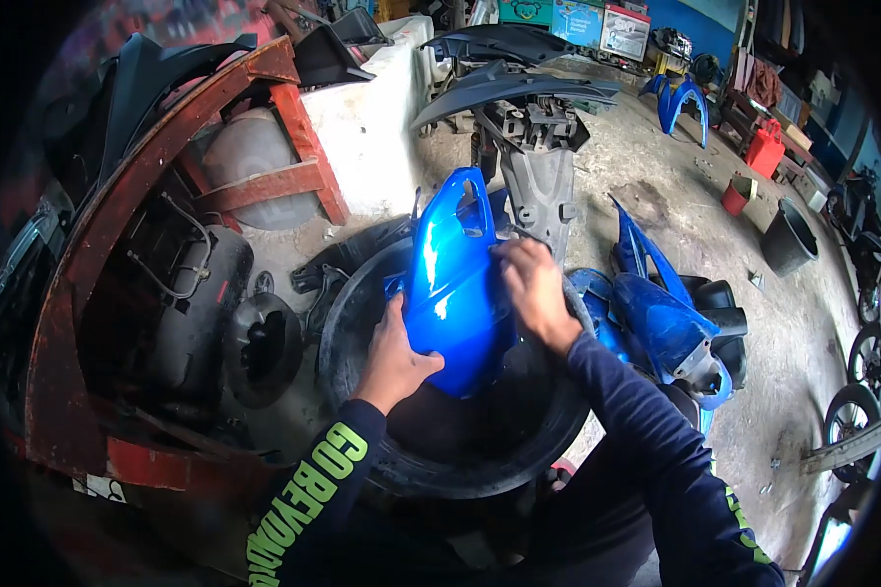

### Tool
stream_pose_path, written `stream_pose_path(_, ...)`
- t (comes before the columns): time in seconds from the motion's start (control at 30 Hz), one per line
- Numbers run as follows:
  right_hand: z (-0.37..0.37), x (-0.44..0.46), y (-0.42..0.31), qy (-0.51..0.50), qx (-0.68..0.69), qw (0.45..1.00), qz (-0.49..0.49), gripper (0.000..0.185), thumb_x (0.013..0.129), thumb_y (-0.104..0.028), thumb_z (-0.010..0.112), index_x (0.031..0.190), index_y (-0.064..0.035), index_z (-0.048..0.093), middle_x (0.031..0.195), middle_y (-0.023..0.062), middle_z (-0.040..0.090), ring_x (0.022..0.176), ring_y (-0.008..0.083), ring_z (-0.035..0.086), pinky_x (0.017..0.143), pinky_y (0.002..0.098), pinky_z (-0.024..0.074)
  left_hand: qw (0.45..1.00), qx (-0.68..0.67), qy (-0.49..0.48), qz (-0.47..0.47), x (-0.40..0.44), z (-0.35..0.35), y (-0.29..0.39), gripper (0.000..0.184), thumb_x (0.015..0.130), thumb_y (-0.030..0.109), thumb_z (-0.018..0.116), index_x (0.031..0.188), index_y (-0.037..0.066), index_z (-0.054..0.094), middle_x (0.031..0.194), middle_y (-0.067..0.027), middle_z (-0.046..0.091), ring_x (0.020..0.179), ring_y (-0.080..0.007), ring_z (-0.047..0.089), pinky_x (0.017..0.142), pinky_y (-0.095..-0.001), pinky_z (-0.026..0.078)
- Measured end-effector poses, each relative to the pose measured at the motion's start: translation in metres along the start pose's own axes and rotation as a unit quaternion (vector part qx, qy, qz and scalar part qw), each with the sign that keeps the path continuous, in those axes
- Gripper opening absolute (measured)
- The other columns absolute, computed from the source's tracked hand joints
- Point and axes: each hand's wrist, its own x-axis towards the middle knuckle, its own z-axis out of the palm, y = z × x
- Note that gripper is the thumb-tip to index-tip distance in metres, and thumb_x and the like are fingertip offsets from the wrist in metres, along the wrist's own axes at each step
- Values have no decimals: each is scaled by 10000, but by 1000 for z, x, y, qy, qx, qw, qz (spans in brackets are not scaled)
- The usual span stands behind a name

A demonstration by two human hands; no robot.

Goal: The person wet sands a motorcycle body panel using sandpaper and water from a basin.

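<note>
A glossy blue motorcycle fairing panel (450,303) with a looped opening at its top stands tilted above a large round black tub (411,479). My left hand (398,360) grips the panel's lower left edge, its thumb lying across the shiny face and its fingers behind. At the panel's right edge is my right hand (533,289), fingers bent and pressed together against it. Whatever those fingers may hold is hidden. Shadow fills the tub, so its contents are hard to make out.
More blue body panels (661,323) lie right of the tub. Dark grey plastic parts (543,186) stand beyond it. On the left are a red wooden frame (78,284) and a black cylindrical tank (191,323). A dark bucket (789,238) and red jerrycan (764,149) stand farther right.
</note>
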Motion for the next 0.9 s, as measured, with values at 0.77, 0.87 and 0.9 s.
stream_pose_path(0.77, 6, -15, -31, -60, 20, 994, -85, 188, 836, -69, 622, 1005, -19, 685, 1073, 171, 656, 1067, 379, 596, 958, 473, 486, 1000, -2, 7, -8, 11, 2, -5, 976, 670, 181, 811, 1463, -91, 312, 1390, -353, 501, 1299, -469, 509, 1104, -449, 423)
stream_pose_path(0.87, 6, -11, -28, -56, 16, 994, -89, 170, 835, -80, 637, 988, -14, 672, 1093, 158, 641, 1074, 376, 582, 993, 477, 461, 1000, 2, 9, 8, 12, 1, -7, 969, 677, 188, 814, 1468, -68, 316, 1374, -342, 518, 1290, -462, 522, 1098, -445, 423)
stream_pose_path(0.9, 6, -3, -14, -23, 10, 998, -53, 182, 842, -46, 615, 1007, -17, 686, 1086, 159, 649, 1073, 363, 589, 984, 459, 467, 1000, -1, 1, 17, 10, -1, -7, 970, 677, 194, 820, 1469, -52, 317, 1354, -332, 538, 1280, -452, 537, 1093, -438, 422)
